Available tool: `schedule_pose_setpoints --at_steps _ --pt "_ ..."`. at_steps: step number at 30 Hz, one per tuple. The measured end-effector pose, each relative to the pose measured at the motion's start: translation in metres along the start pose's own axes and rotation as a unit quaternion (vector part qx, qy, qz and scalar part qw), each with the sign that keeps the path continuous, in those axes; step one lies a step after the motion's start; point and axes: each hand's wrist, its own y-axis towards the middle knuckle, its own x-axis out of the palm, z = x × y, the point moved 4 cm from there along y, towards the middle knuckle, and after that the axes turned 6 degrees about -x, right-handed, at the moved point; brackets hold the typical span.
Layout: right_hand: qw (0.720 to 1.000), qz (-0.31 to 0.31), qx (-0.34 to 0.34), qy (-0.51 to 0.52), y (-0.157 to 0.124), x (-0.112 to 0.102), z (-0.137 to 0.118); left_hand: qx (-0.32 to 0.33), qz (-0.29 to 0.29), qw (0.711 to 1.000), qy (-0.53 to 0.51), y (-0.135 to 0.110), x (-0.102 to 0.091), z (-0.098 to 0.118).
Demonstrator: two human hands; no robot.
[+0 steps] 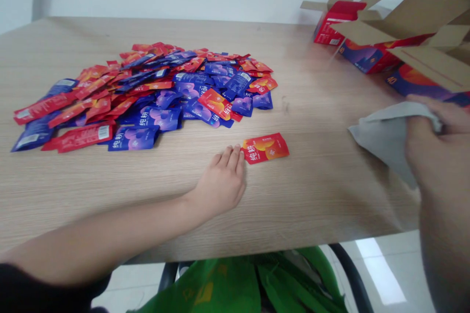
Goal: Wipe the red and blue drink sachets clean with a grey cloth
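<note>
My left hand [223, 181] rests on the table, its fingers pressed together over the left end of a flat red pouch [267, 147] with orange fruit printed on it. The thumb is hidden beneath the hand. At the right, my right hand [436, 142] is closed around a folded light-grey cloth [389, 129], held at table level in front of the boxes. A large heap of red and blue pouches [191, 89] lies beyond my left hand, with the pouches overlapping.
Opened cardboard boxes stand at the back right: a small red box [340, 22], a red and blue box [367, 56], and another box [422, 83] nearer, flaps spread. The wooden table [293, 195] ends just before a green garment [227, 286].
</note>
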Motion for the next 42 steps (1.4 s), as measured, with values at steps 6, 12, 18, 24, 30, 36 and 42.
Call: schedule_pose_setpoints --at_steps 6,12,18,24,30,36,42 --pt "0.987 -0.146 -0.059 0.043 -0.064 0.05 -0.023 0.004 0.006 1.0 -0.002 0.0 -0.001 0.001" --pt "0.982 -0.129 0.078 0.112 -0.079 0.037 -0.022 -0.013 0.015 0.999 -0.037 0.007 -0.011 -0.006" --pt "0.971 -0.124 0.126 0.163 -0.074 0.027 -0.033 0.011 0.117 0.981 -0.152 0.018 -0.051 0.016" --pt "0.958 -0.137 0.026 0.251 -0.07 0.027 -0.068 0.147 0.167 0.956 -0.192 0.061 -0.088 0.083" --pt "0.938 -0.238 -0.093 0.235 -0.094 0.028 -0.059 0.196 0.142 0.952 -0.185 0.097 -0.07 0.094" --pt "0.949 -0.266 -0.14 0.1 -0.128 0.029 -0.013 0.142 0.131 0.945 -0.265 0.104 -0.048 0.073" --pt "0.978 -0.203 -0.039 0.02 -0.114 0.004 0.031 0.114 0.212 0.932 -0.271 0.14 -0.079 0.071"
